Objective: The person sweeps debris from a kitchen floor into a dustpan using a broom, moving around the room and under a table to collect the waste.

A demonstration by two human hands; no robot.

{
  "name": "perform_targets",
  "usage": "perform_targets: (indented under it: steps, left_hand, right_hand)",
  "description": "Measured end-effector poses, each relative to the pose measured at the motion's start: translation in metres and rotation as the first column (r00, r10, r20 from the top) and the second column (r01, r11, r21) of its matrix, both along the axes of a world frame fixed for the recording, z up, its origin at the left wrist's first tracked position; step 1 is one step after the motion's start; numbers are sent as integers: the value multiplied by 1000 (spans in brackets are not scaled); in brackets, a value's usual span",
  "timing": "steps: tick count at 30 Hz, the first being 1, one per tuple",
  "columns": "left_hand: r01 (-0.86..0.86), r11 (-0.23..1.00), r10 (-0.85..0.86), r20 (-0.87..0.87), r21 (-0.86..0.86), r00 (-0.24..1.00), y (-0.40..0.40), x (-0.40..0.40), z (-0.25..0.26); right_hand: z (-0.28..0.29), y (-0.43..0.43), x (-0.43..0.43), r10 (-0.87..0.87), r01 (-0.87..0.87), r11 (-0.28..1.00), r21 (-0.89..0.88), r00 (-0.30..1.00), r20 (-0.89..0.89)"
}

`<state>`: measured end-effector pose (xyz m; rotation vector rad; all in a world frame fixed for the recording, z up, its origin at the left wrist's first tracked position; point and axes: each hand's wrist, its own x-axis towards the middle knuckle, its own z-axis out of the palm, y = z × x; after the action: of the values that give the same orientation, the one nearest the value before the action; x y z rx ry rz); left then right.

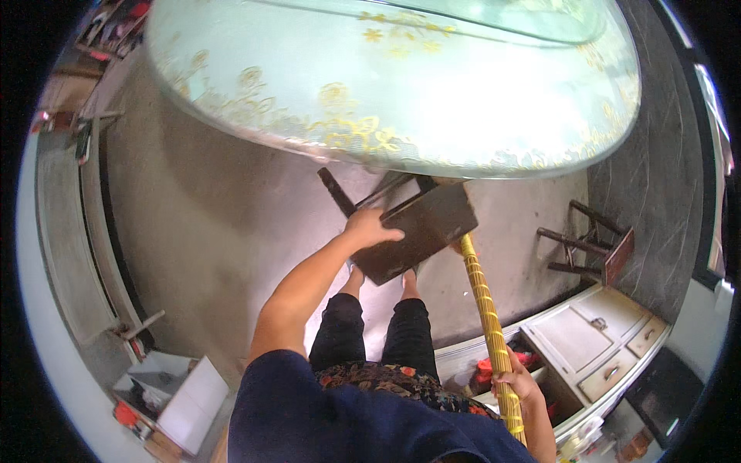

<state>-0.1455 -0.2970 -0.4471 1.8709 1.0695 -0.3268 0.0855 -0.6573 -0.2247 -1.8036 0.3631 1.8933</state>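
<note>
A dark brown wooden stool (419,237) is tilted in front of my legs, its seat facing up towards me and its legs pointing away. My left hand (372,229) grips the near left edge of that seat, thumb on top. In my right hand (515,379), low on the right, is a long bundled broom handle (489,315), yellow-brown and bound with yellow bands. The handle runs forward to the stool's right side, where its far end is hidden.
A table with a floral-patterned cover (278,104) overhangs the far side. Another wooden stool (587,246) lies on its side at the right. A white cabinet (579,335) stands at the lower right, an open white box (191,399) at the lower left. A long bench (75,231) lines the left wall.
</note>
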Motion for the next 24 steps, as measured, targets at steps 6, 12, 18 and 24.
perform_targets:
  steps: [6, 12, 18, 24]
  left_hand:
    - [-182, 983, 184, -90, 30, 979, -35, -134, 69]
    - [-391, 919, 391, -275, 56, 878, -64, -233, 76]
    - [-513, 850, 515, -387, 118, 765, -81, -280, 42]
    - [-503, 847, 529, -373, 171, 763, -65, -285, 41]
  right_hand:
    - [-18, 65, -11, 324, -338, 933, 124, 938, 120]
    - [-152, 155, -11, 472, -661, 717, 220, 693, 545]
    - [-331, 311, 12, 318, -867, 499, 7, 191, 929]
    - [-383, 404, 34, 461, -879, 379, -290, -92, 882]
